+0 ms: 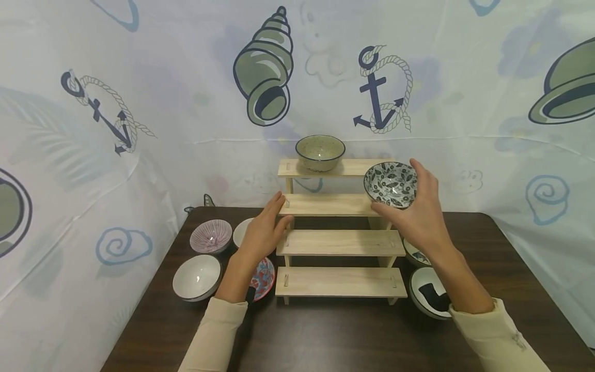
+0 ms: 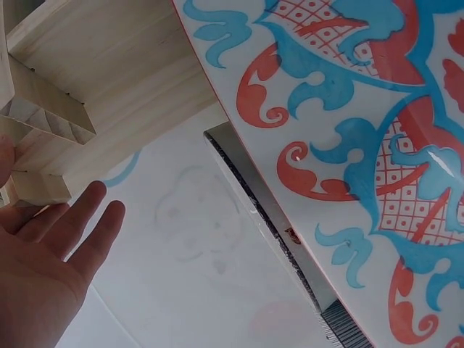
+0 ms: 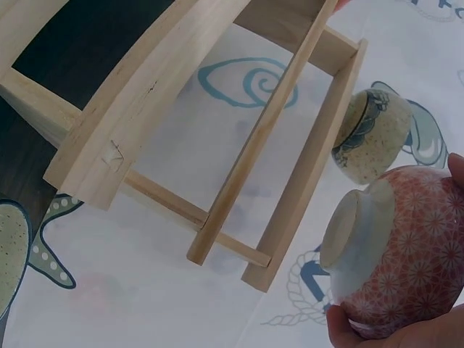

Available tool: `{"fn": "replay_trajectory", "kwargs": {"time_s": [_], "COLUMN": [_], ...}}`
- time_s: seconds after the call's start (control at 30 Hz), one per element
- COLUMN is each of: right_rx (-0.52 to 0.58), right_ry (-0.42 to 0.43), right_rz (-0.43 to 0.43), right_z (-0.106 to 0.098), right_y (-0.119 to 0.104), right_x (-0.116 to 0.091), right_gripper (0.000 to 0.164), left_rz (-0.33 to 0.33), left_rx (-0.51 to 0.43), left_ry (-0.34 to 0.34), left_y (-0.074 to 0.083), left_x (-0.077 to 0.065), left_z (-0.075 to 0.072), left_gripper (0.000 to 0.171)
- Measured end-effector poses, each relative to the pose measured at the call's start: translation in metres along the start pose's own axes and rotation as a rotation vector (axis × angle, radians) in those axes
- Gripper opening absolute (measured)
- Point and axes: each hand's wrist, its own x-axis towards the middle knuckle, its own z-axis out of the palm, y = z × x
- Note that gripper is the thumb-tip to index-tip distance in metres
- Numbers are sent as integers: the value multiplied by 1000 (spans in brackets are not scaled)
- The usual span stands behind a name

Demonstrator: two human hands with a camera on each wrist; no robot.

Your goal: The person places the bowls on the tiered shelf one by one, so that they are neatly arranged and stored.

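My right hand [image 1: 420,212] grips a bowl [image 1: 390,183] by its rim and lower side, thumb below and fingers above. Black-and-white leaves cover its inside; the right wrist view shows a red floral outside and a white foot. It is held tilted at the right end of the upper tiers of a wooden step stand [image 1: 341,281]. On the top tier sits a speckled green bowl [image 1: 321,150] with a dark rim. My left hand [image 1: 261,232] touches the stand's left side, its fingers [image 2: 83,225] extended along the wooden ends.
Left of the stand are a purple-striped bowl [image 1: 211,235], a white bowl [image 1: 197,276], another pale bowl [image 1: 241,232] and a red-and-blue patterned bowl [image 1: 262,279], partly behind my arm. Two bowls stand at the right, including a white one [image 1: 418,281]. A printed cloth hangs behind the table.
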Motion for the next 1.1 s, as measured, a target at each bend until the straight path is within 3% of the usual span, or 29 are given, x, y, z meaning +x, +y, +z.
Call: {"fn": "replay_trajectory", "kwargs": {"time_s": [1.1], "right_rx": [3], "right_ry": [47], "right_rz": [-36], "right_z": [15], "right_y": [1], "right_x": [23], "right_gripper": [114], "left_rz": [-2], "left_rx": [-8], "left_ry": [-6], "left_y": [1], "left_x": [0], "left_z": [-1], "left_gripper": [65]}}
